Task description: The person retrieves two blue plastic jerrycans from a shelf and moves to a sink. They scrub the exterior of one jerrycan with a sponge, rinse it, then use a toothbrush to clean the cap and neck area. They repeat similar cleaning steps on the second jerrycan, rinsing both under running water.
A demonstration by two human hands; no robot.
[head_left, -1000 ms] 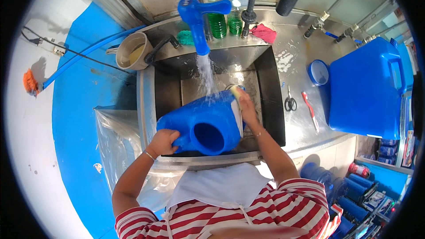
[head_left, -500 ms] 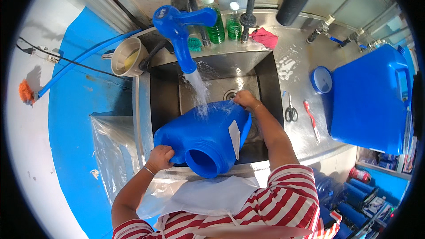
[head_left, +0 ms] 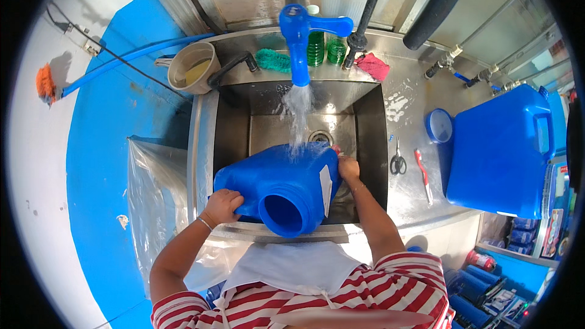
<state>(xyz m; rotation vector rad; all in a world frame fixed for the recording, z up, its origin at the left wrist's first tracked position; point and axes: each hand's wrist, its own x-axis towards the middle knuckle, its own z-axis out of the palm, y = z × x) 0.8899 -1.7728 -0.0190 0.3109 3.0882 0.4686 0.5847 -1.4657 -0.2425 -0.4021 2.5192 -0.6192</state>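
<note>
A large blue plastic jug [head_left: 268,176] lies tilted over the sink [head_left: 379,140], its wide round mouth facing me with no cap on. My left hand [head_left: 224,207] is closed around the jug's handle end, by the sink's front edge. At the jug's far right end, my right hand [head_left: 349,170] has its fingers curled against the side. A small red piece [head_left: 336,148] shows just beyond those fingers; what it is I cannot make out. Water runs from a blue faucet [head_left: 298,49] onto the jug's upper side. A white label [head_left: 326,190] is stuck near its right end.
On the right counter stand another blue jug [head_left: 499,152], a round blue lid [head_left: 439,125], scissors [head_left: 398,159] and a red-and-white brush [head_left: 423,173]. Behind the sink are green bottles [head_left: 315,49], a green scrubber [head_left: 273,61] and a pink cloth [head_left: 372,67]. A beige pitcher [head_left: 194,68] sits back left.
My right hand has slid nearer to me along the jug's right end, and the red piece now shows. The view has shifted; water still falls on the jug.
</note>
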